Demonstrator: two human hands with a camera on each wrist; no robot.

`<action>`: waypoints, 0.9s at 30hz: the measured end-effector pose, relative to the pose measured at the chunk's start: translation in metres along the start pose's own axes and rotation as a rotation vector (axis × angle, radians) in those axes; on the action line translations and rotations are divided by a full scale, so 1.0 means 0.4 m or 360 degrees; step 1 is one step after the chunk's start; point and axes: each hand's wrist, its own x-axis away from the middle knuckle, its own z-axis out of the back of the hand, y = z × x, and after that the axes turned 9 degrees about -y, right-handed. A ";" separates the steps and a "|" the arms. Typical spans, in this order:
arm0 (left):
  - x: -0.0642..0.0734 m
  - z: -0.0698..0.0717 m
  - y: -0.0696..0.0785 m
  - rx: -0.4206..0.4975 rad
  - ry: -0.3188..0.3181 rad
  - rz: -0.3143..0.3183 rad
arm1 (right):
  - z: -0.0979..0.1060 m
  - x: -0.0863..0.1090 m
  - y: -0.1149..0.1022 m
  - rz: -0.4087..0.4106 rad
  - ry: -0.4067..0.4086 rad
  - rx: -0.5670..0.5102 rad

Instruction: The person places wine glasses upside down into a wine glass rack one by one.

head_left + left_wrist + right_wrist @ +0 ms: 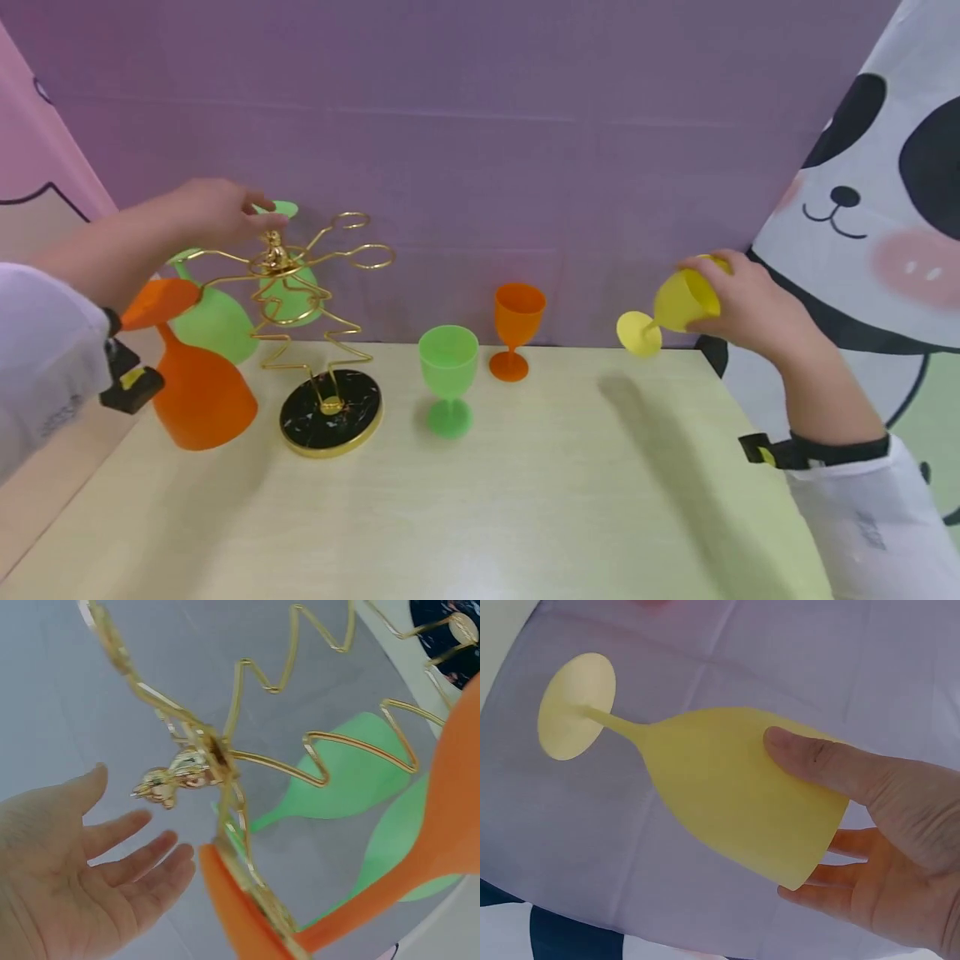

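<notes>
In the head view my right hand [757, 304] grips a yellow goblet [678, 296] by its bowl, raised above the table's right side. The right wrist view shows the thumb on the outside of the bowl and the foot pointing away from the hand. A gold wire glass rack [348, 333] stands at the left on a round black base. Close to the knob [169, 780] on its top is my left hand [213, 208], fingers loosely extended and holding nothing. Upside down in the rack's loops hang an orange goblet [202, 396] and two green goblets [221, 327].
A green goblet [448, 362] stands upright right of the rack on the pale table [480, 508]. Just behind it, an orange goblet [519, 312] is upright near the back edge. Purple cloth [465, 167] hangs behind, with panda-printed fabric [847, 250] at the right.
</notes>
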 end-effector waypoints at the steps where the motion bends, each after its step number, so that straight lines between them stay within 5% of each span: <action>1: 0.005 0.002 0.001 0.0047 0.0017 0.0008 | 0.002 0.005 0.000 -0.0007 0.0026 -0.0016; 5: 0.019 0.005 0.012 0.0245 0.0134 -0.0017 | 0.003 0.022 -0.005 -0.0073 0.0122 -0.0127; 14: 0.085 -0.013 0.095 0.0589 0.0588 -0.0184 | -0.015 0.069 -0.031 -0.0110 0.0361 -0.0376; 21: 0.147 -0.058 0.202 0.0772 0.0883 -0.0439 | -0.034 0.100 -0.078 -0.0144 0.0631 -0.0600; 27: 0.178 -0.134 0.275 0.1010 0.1143 -0.0725 | -0.070 0.108 -0.132 -0.0080 0.0890 -0.0971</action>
